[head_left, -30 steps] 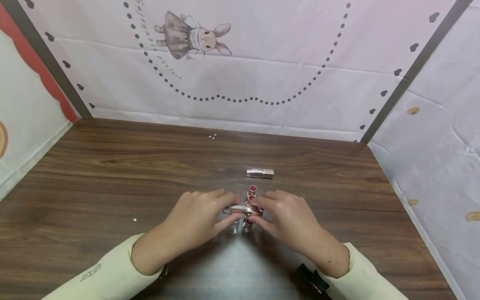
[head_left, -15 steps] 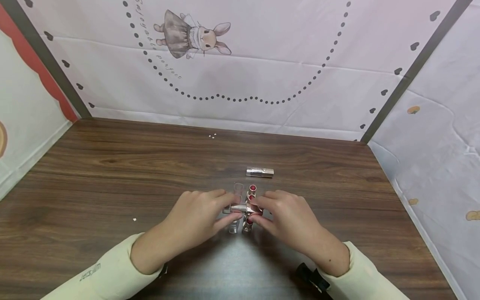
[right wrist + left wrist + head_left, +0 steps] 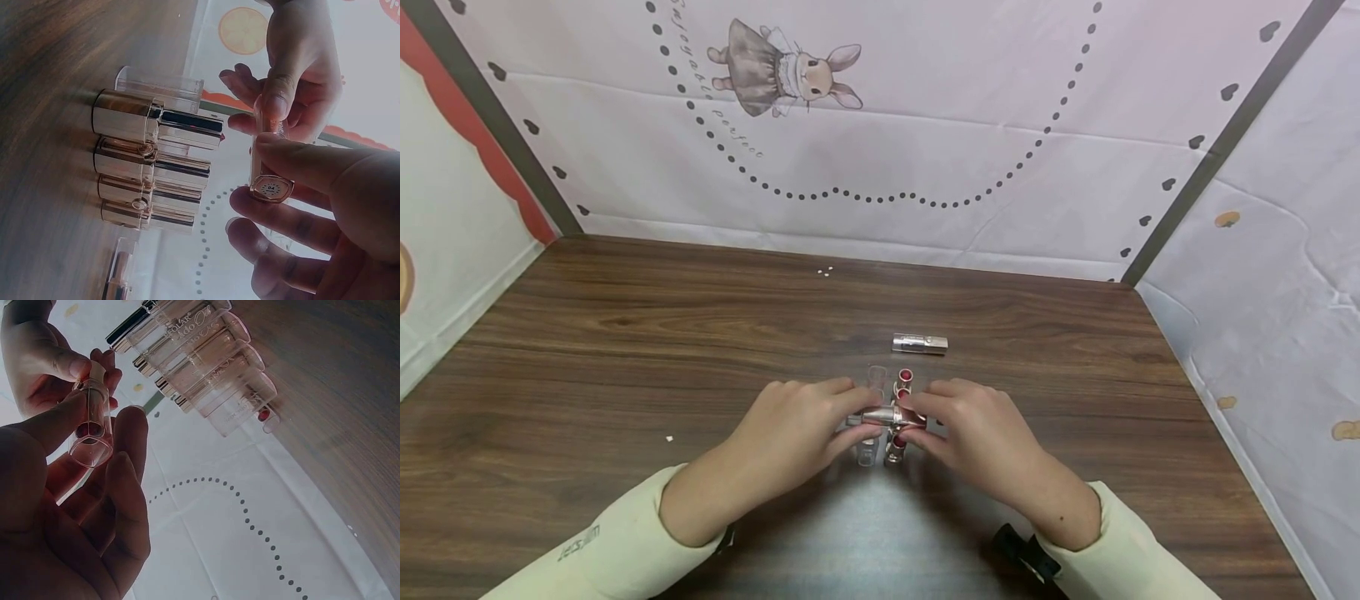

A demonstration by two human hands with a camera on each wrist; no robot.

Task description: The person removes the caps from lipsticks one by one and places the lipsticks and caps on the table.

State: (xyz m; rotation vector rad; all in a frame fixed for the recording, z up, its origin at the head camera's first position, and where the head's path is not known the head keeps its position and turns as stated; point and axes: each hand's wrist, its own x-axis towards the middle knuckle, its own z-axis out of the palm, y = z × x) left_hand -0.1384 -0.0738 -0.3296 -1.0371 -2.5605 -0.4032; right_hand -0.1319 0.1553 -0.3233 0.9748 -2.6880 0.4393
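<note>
The work looks part-way along. Four upright, gold-coloured metal lipstick tubes with red tips (image 3: pixel 128 156) stand uncapped in a near-to-far row on the brown wood-grain worktop (image 3: pixel 625 350). Just left of them is a matching row of clear, lettered plastic caps (image 3: pixel 206 356), so these four appear to be left apart from their covers. One clear-and-silver capped lipstick (image 3: pixel 920 343) lies on its side beyond the rows, already closed. Another, a rose-gold lipstick in a clear plastic cap (image 3: pixel 883 416), is in hand; whether its cap is seated fully, or is going on or coming off, I cannot tell.

This held lipstick is raised above the rows and crosses them. Its long axis runs left to right, roughly level, with the clear end pointing left and the labelled base right.

The left hand (image 3: pixel 801 429) pinches the capped end between thumb and fingers, the others loosely bent; the right hand (image 3: pixel 988 433) pinches the base likewise. Both hands are closed just to the tube's width.
</note>
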